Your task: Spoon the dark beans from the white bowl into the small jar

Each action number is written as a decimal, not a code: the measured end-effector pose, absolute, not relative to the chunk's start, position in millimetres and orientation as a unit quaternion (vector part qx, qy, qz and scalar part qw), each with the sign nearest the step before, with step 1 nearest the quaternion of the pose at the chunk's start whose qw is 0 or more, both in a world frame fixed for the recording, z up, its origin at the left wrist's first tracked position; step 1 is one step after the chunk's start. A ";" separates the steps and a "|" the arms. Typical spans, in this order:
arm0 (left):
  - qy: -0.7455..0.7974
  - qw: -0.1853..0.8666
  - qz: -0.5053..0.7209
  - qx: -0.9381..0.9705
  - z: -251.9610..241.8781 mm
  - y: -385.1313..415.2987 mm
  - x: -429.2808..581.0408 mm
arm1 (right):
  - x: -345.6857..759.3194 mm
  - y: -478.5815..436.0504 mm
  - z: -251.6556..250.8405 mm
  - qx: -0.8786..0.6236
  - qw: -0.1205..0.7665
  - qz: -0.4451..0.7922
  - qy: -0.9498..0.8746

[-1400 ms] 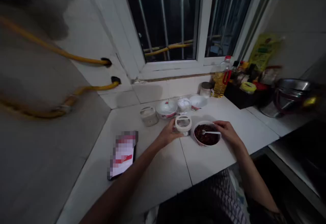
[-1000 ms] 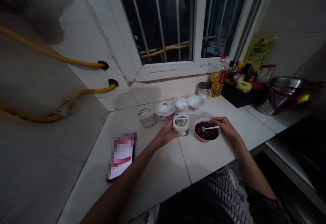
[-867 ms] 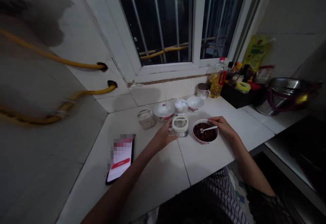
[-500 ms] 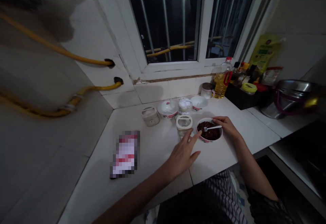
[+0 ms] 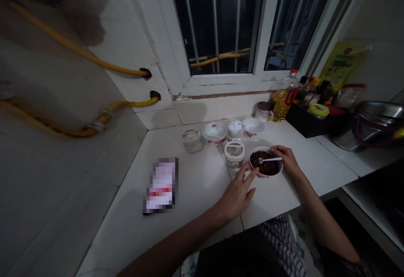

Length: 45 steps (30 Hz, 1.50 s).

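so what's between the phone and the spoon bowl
In the head view, a lidded jar stands there, beside the bowl, with the left hand just in front.

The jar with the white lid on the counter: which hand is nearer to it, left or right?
Left. The left hand is in front of the jar, close but apparently not touching it. The right hand is farther, at the far side of the bowl.

Lined up along the back of the white tile counter: a small lidded jar, a white floral bowl, and a shallow white bowl. Left lying flat nearby, a pixelated phone. Farther right, a cooking oil bottle set beside a black caddy and a steel pot. Yellow hoses fed through the wall.
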State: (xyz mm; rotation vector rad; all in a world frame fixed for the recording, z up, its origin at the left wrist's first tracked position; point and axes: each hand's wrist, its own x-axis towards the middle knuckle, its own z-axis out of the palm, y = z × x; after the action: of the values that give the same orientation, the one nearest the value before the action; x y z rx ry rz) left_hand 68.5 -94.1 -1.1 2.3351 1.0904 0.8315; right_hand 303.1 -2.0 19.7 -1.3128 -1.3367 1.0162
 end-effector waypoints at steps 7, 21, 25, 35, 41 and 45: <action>0.399 0.198 0.317 0.837 -2.2 -89.0 66.1 | 295.1 -1.9 18.6 -0.538 0.481 0.390 -0.572; 0.386 0.160 0.317 0.851 -14.7 -85.6 61.2 | 305.2 -38.5 18.0 -0.485 0.508 0.190 -0.686; 0.386 0.154 0.319 0.852 -18.0 -84.4 63.8 | 297.8 -36.2 15.6 -0.509 0.497 0.163 -0.684; 0.377 0.163 0.312 0.857 -17.8 -84.0 62.1 | 290.7 -2.8 59.5 -0.465 0.417 0.351 -0.698; 0.374 0.153 0.314 0.859 -18.4 -86.0 61.5 | 279.1 5.0 69.1 -0.460 0.406 0.371 -0.697; 0.378 0.154 0.315 0.857 -21.5 -88.5 63.1 | 275.9 -7.7 56.7 -0.486 0.435 0.342 -0.676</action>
State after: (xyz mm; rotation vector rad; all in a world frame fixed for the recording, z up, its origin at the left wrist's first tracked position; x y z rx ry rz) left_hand 63.1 -88.5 -21.5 2.4556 1.0834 0.9034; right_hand 275.9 -7.7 56.7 -1.2111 -1.6835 0.8508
